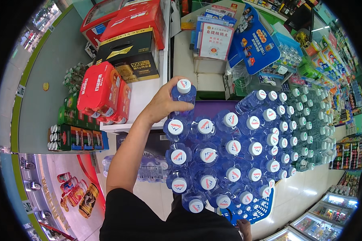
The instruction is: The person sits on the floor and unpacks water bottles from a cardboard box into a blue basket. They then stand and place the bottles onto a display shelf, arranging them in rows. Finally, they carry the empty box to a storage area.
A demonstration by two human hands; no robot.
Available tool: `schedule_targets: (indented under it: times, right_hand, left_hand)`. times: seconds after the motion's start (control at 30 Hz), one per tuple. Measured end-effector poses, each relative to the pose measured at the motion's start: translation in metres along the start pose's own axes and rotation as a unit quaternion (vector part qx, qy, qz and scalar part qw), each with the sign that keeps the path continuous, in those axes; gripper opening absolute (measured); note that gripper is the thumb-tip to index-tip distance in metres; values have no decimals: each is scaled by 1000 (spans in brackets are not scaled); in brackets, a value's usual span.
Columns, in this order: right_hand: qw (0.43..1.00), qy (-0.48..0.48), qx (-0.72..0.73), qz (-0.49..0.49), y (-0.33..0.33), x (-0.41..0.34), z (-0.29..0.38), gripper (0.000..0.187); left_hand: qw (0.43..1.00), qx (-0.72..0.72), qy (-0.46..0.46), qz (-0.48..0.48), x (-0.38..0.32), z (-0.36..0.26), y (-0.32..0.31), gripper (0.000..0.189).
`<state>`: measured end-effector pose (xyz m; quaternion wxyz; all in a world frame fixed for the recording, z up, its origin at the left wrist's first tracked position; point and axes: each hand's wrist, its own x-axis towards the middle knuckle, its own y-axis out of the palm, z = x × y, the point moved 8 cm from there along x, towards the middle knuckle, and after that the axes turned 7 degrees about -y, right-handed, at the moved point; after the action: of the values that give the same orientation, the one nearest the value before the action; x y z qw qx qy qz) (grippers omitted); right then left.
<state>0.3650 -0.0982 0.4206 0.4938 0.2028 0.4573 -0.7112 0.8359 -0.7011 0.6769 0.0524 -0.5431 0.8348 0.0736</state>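
My left hand [176, 102] is wrapped around a blue-tinted water bottle [184, 96] with a white cap, thumb across its near side. This bottle stands upright at the far left corner of a dense block of similar bottles [208, 155], whose white caps carry red and blue marks. Several bottles at the block's far edge lean. At the bottom, beside my black shirt, part of my right hand [244, 227] shows low near a blue plastic basket [271, 208]; its fingers are too small and partly hidden to tell what they touch.
Green-capped bottles [303, 132] stand to the right. On the left, a white counter [138, 111] bears red can packs [99, 90] and a black beer carton [129, 57]. Paper signs [215, 40] and a blue display board [253, 42] stand beyond. Shrink-wrapped bottles [152, 168] lie low behind my left forearm.
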Motion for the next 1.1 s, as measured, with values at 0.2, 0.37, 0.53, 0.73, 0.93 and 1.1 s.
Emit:
schedule_targets:
  times: [0.2,0.37,0.53,0.73,0.93,1.1]
  right_hand:
    - [1000,1,16,-8,3,1,0,32]
    - [1000,7,-3,-8,9,-2,-3,33]
    - [1000,20,2,-13,15,-7,1,34]
    - [1000,11,11,0,17,3,-23,31]
    - [1000,-3,26,-5,21,-2,-19,32]
    - [999,-25,7,-21,19,-11,-36,29]
  left_hand:
    - [998,-10,-16,62,-9,4,9,59]
    - [994,-27,-48,89,-14,6,15,60]
    - [993,-6,-28,112,-13,-1,17,67]
    - [992,74,-1,101,-15,-17,21,74]
    - [987,124,39,95,-27,-40,21,49]
    - [967,254,-21,29,-27,-41,32,32]
